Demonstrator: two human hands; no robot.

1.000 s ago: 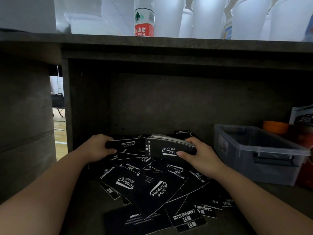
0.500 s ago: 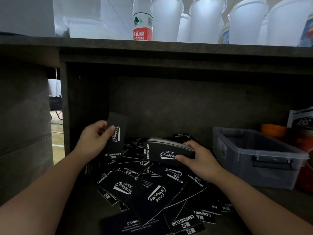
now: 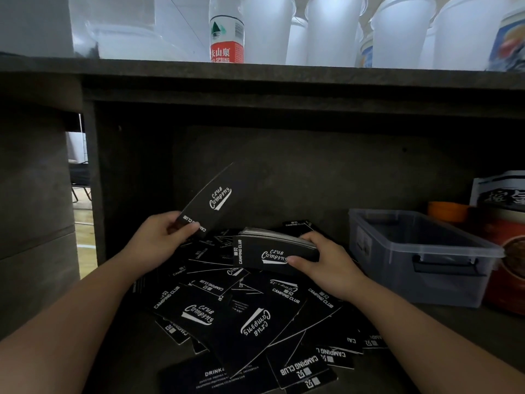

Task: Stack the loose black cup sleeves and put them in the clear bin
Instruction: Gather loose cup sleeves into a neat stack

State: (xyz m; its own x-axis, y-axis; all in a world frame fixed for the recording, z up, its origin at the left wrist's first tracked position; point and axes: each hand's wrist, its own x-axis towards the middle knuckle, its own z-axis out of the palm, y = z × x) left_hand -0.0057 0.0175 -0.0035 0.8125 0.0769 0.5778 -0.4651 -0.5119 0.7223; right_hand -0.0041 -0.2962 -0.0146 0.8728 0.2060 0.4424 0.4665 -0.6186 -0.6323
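Observation:
Several loose black cup sleeves with white "Camping Club" print lie scattered on the dark lower shelf. My left hand pinches a single sleeve by its lower end and holds it up, tilted to the right, above the pile. My right hand grips a neat stack of sleeves on edge, thumb at the front, fingers over the top. The clear bin stands to the right of the pile; nothing shows inside it.
A dark counter top overhangs the shelf, carrying a water bottle and white cups. An orange container and printed packages crowd the far right behind the bin. A dark side panel closes the left.
My left hand took a single sleeve from the pile and lifted it up and to the right, toward the stack. My right hand kept the stack in place.

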